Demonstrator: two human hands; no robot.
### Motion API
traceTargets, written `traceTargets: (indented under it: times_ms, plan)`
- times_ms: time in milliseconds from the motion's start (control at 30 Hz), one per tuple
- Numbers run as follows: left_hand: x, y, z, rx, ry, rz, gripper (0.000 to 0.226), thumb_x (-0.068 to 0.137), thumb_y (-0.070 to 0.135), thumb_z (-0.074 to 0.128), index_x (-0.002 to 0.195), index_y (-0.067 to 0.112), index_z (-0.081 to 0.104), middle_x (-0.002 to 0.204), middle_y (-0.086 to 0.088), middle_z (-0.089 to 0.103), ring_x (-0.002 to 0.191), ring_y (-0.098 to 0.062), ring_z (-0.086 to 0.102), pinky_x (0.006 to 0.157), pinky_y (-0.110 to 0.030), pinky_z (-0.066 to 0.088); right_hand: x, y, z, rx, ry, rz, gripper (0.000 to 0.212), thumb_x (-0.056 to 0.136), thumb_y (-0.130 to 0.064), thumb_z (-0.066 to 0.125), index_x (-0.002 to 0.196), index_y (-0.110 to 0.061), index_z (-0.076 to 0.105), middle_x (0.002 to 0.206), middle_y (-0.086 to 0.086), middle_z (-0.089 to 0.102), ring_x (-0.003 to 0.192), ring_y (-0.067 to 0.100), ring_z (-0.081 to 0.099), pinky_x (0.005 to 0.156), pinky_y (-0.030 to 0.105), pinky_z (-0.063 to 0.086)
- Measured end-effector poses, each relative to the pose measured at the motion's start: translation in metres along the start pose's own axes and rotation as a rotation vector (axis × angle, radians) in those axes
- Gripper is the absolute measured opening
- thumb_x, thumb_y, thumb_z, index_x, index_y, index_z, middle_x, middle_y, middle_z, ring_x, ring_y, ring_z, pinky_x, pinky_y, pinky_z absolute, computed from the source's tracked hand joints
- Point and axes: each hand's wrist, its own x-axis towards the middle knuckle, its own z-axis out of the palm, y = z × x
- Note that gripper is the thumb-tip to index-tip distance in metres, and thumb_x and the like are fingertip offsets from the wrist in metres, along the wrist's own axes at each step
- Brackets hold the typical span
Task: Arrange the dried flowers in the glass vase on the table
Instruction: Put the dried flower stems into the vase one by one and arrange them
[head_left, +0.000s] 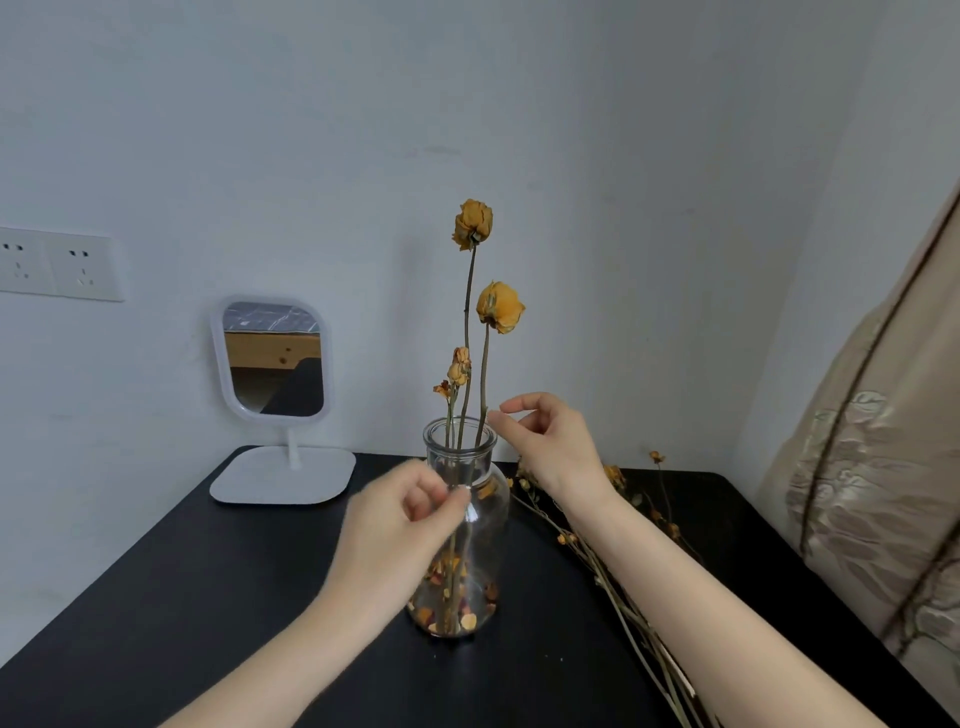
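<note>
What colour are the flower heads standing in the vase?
The flower heads are mustard yellow; head view.

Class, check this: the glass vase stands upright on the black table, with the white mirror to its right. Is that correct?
No. The head view shows the white mirror left of the glass vase, which stands upright on the black table.

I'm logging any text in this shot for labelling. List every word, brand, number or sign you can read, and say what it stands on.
None: no readable text anywhere in view.
The glass vase, the dried flowers, the mirror and the wall sockets carry no words, labels or numbers.
The patterned fabric shows only an embroidered design.
</note>
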Motion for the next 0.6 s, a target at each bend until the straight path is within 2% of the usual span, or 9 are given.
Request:
traceTargets:
  times_ms: [67,200,300,400,500,600]
  plan:
    - [-0.015,-0.002,0.013,-0.025,-0.11,-0.003,0.022,0.077,0.03,0.069,0.06,0.021,0.059,0.047,0.006,0.051,0.045,0.0,0.045,0.051,-0.01,0.038,-0.003,0.003,-0.007,0.026,0.005,0.019,0.019,0.086,-0.028,0.064,0.099,-0.015,0.061,0.062,-0.003,0.049,0.056,0.011,0.045,0.061,0.027,0.042]
    - [-0.031,-0.009,0.049,0.046,-0.361,-0.033,0.022,0.081,0.033,0.066,0.062,0.025,0.059,0.044,0.01,0.049,0.044,0.001,0.044,0.052,-0.007,0.037,-0.013,0.018,-0.027,0.007,0.009,0.066,0.012,0.089,-0.021,0.059,0.098,-0.014,0.061,0.065,-0.003,0.053,0.051,0.006,0.046,0.057,0.022,0.04]
    - [-0.031,-0.016,0.083,0.123,-0.502,-0.102,0.015,0.084,0.035,0.061,0.071,0.03,0.058,0.045,0.013,0.05,0.048,0.001,0.047,0.059,-0.013,0.039,-0.021,0.042,-0.049,-0.052,0.027,0.134,0.01,0.09,-0.014,0.056,0.1,-0.013,0.06,0.071,-0.001,0.057,0.054,0.004,0.047,0.057,0.02,0.039]
    - [-0.028,-0.023,0.118,0.121,-0.56,-0.198,0.009,0.086,0.037,0.058,0.084,0.028,0.057,0.056,0.01,0.055,0.056,-0.001,0.051,0.064,-0.02,0.044,-0.029,0.072,-0.076,-0.168,0.036,0.223,0.014,0.091,-0.012,0.053,0.104,-0.013,0.059,0.077,0.003,0.061,0.057,0.007,0.05,0.058,0.022,0.042]
    - [-0.022,-0.029,0.149,0.097,-0.542,-0.311,0.02,0.086,0.039,0.057,0.097,0.023,0.054,0.074,0.006,0.058,0.067,-0.007,0.055,0.065,-0.023,0.045,-0.035,0.101,-0.106,-0.258,0.075,0.294,0.014,0.09,-0.014,0.054,0.103,-0.014,0.06,0.079,0.003,0.062,0.058,0.008,0.051,0.056,0.021,0.04]
    - [-0.014,-0.033,0.174,0.122,-0.51,-0.367,0.026,0.086,0.041,0.057,0.096,0.017,0.053,0.084,0.001,0.058,0.076,-0.013,0.057,0.069,-0.029,0.045,-0.038,0.123,-0.134,-0.367,0.087,0.364,0.01,0.09,-0.018,0.056,0.099,-0.017,0.06,0.076,0.001,0.064,0.061,0.007,0.054,0.055,0.019,0.038]
